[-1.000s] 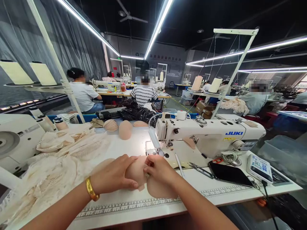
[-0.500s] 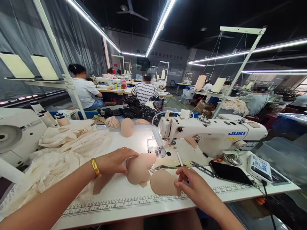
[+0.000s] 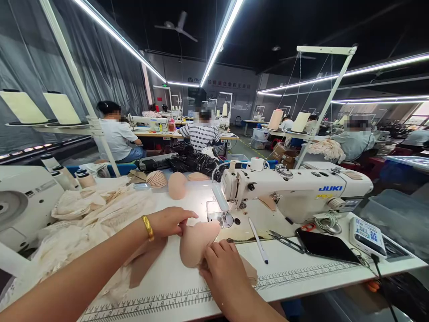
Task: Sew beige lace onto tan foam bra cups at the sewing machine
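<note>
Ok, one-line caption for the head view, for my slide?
Both hands, left and right, hold a beige foam cup beside the sewing machine.

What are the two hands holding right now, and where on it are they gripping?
Both hold the beige foam cup. The left hand pinches its upper left edge; the right hand grips its lower right edge, over a flat pad.

Dark ceiling [image 3: 301,22], strip lights [image 3: 219,40], grey curtain [image 3: 100,58], sewing tables [image 3: 157,133]

Sewing machine [image 3: 295,192], pen [image 3: 258,235], scissors [image 3: 286,240], phone [image 3: 326,250]
</note>
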